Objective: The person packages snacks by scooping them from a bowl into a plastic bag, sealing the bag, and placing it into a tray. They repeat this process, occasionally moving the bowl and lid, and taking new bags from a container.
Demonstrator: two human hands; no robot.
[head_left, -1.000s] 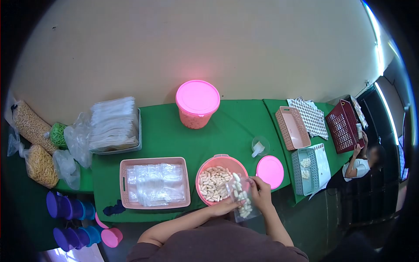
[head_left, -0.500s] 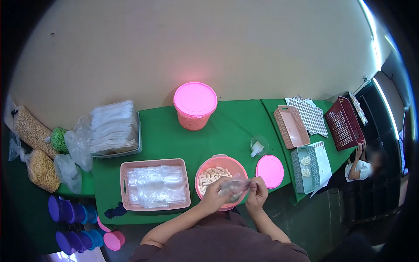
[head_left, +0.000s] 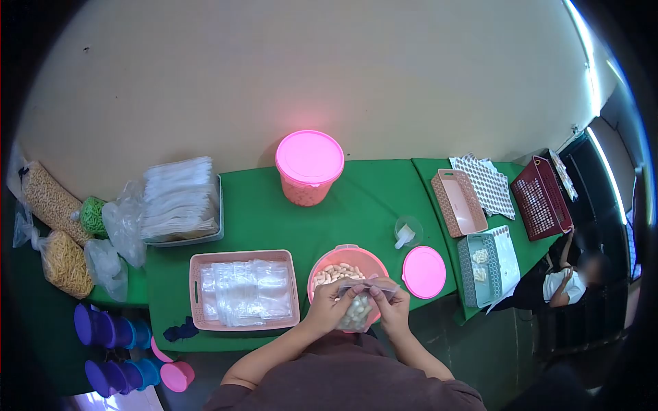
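A clear plastic bag (head_left: pixel 356 315) with pale pieces inside hangs between my hands, in front of the near side of a pink tub (head_left: pixel 321 259). My left hand (head_left: pixel 330 306) pinches the bag's upper edge on the left. On the right, my right hand (head_left: pixel 393 306) grips the same edge, thumbs close together at the middle. Pale oblong snack pieces (head_left: pixel 336 273) lie in the tub, partly hidden by my hands. Left of the tub, a pink basket (head_left: pixel 195 291) holds a stack of clear plastic bags (head_left: pixel 247 291).
A lidded pink bucket (head_left: pixel 310 168) stands behind. To the right are a pink lid (head_left: pixel 423 272), a clear bowl with a white scoop (head_left: pixel 404 236), and several baskets, including a teal one (head_left: pixel 492 296). Filled snack bags (head_left: pixel 66 264) sit far left. Another person (head_left: pixel 563 284) is at far right.
My right hand has moved left toward my left hand. The bag is now upright with both hands at its top edge. The other person's arms have shifted.
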